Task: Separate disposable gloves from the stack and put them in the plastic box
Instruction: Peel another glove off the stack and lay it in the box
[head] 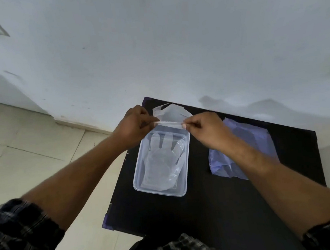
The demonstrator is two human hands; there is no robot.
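Glove (171,113): clear, held taut above far end of plastic box (139,176)
Left hand (133,126): fingers pinched on glove's left edge
Right hand (205,128): fingers pinched on right edge
Box: mid-table (210,211), gloves (164,161) inside
Stack (244,147): near table's right edge

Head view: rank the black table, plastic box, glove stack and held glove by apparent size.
1. Black table
2. Plastic box and glove stack: alike; the right arm hides part of the stack, so unranked.
3. Held glove, partly hidden by both hands.
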